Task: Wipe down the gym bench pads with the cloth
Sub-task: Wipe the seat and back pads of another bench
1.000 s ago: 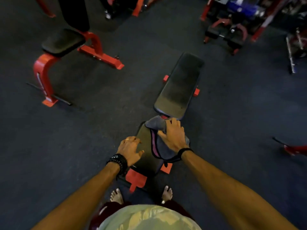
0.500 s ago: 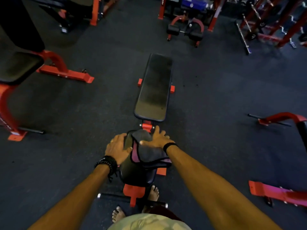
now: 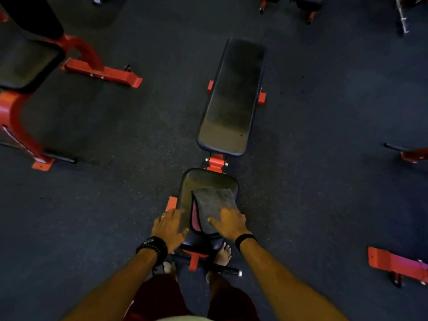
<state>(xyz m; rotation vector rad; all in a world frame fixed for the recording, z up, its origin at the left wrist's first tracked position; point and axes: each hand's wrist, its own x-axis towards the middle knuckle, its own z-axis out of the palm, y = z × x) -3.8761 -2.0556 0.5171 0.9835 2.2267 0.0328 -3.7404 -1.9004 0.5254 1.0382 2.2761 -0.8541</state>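
Pressing my right hand [image 3: 229, 224] flat on the grey cloth [image 3: 214, 205], fingers spread and fairly straight, palm down at the cloth's near right corner. Cloth lies folded on the seat pad [image 3: 203, 181] of the flat bench, covering its right half; a pink underside shows along the cloth's left fold. My left hand [image 3: 170, 227] rests on the seat pad's left edge, just beside the cloth, fingers loosely extended, holding nothing. Black beaded bracelets [image 3: 152, 246] on the left wrist, a black band [image 3: 245, 238] on the right wrist.

Long back pad [image 3: 231, 98] lies beyond the seat pad, separated by a red hinge bracket [image 3: 215, 162]; its surface is bare. Bare feet stand either side of the bench's near red foot [image 3: 194, 260].

Second bench with red frame [image 3: 14, 117] at left, well apart. Red equipment bases [image 3: 398, 265] at right on the dark rubber floor [image 3: 115, 193].
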